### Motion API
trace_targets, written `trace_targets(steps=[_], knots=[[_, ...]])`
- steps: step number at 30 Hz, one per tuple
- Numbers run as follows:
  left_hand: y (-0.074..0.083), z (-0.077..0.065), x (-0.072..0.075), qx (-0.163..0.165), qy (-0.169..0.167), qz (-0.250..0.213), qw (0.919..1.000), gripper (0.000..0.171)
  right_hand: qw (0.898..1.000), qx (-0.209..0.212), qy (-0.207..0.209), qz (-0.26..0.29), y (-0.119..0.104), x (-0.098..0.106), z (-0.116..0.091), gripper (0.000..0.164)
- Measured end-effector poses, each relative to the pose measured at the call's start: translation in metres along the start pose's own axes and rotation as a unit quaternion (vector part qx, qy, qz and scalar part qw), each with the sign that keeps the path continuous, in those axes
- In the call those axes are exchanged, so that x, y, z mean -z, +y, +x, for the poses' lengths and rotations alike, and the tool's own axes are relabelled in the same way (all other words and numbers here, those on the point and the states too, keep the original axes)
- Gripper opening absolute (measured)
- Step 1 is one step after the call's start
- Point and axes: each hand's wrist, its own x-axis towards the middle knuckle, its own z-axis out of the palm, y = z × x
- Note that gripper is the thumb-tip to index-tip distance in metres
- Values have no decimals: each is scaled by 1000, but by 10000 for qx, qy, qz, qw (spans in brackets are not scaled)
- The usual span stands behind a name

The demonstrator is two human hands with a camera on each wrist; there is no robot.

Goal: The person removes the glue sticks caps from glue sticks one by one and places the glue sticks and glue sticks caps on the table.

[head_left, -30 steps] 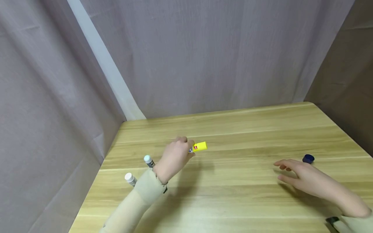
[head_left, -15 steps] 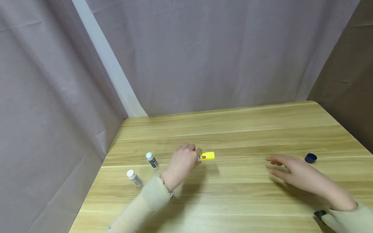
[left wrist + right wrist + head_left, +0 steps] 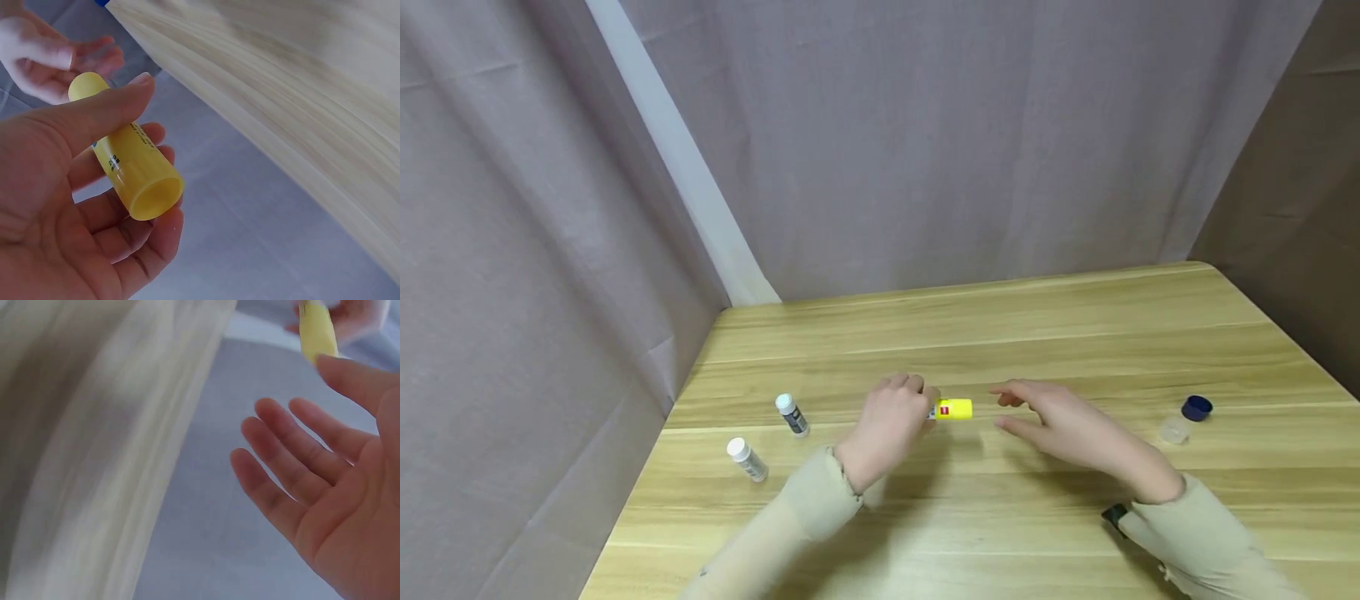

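My left hand [image 3: 891, 425] grips a yellow glue stick [image 3: 956, 408] around its middle, thumb on top and fingers curled beneath. In the left wrist view the near end of the glue stick [image 3: 140, 172] is hollow, while a rounded yellow end points toward the other hand. Just right of it, my right hand [image 3: 1067, 425] reaches in with fingers spread and nothing held. The right wrist view has the right hand [image 3: 325, 469] close to the yellow end, with a gap too blurred to judge exactly.
On the wooden table [image 3: 1015, 517], a dark blue cap [image 3: 1197, 407] and a small translucent round piece [image 3: 1174, 430] lie at the right. Two white-capped tubes stand at the left, one dark-labelled tube [image 3: 793, 416] and one pale tube [image 3: 748, 460]. Grey curtains [image 3: 962, 150] border the back.
My right hand has moved left toward the glue stick, uncovering the translucent piece by the blue cap. My left hand has shifted right and slightly down, still gripping the glue stick.
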Motion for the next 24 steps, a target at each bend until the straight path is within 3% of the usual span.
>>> trace_targets(steps=[9, 13, 24], knots=[[3, 1, -6, -56, 131, 223, 9997, 29, 9986, 428, 73, 293, -10, -28, 15, 37], [5, 0, -7, -155, 82, 264, 9995, 28, 9976, 393, 38, 572, -14, -32, 17, 35], [7, -1, -5, -213, 10, 317, 9993, 28, 9966, 412, -39, 712, -17, -34, 19, 27]])
